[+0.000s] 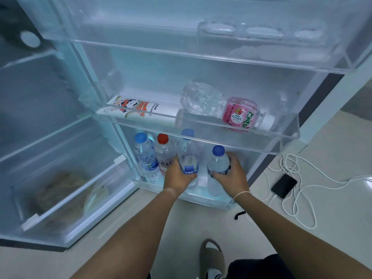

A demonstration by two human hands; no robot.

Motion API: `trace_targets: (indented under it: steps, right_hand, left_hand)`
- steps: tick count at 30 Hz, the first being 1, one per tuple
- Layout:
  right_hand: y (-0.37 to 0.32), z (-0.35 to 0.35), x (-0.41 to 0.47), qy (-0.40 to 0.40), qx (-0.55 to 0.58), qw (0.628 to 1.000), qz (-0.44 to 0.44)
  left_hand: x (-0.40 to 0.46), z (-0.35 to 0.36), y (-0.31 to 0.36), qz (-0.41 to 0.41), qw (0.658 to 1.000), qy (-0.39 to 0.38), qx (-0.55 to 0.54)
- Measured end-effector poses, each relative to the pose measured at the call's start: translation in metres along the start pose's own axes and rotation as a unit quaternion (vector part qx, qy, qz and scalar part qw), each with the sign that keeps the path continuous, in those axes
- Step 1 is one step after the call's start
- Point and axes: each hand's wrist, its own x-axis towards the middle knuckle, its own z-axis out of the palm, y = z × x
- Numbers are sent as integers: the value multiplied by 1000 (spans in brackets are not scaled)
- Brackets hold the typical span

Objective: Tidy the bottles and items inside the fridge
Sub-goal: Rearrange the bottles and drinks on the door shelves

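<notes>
The fridge door's bottom bin (209,199) holds several upright bottles. My left hand (178,177) grips a blue-capped water bottle (188,156) in the middle. My right hand (233,174) grips another blue-capped water bottle (217,162) to its right. Left of them stand a red-capped bottle (164,152) and a third blue-capped bottle (144,152). On the middle door shelf (221,135) lie a white printed tube (141,110), a crumpled clear bottle (201,98) and a pink Kato bottle (241,114) on its side.
The fridge interior at left has glass shelves and a crisper drawer (66,184) with blurred food inside. A phone (283,186) and tangled white cables (298,178) lie on the floor right of the door. My sandalled foot (212,256) is below.
</notes>
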Motion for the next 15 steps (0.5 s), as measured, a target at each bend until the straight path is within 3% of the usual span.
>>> trace_targets:
  steps: [15]
  right_hand:
    - [12,10,3,37,46,998,7]
  left_hand:
    - [26,30,-18,-117,989,48,-79]
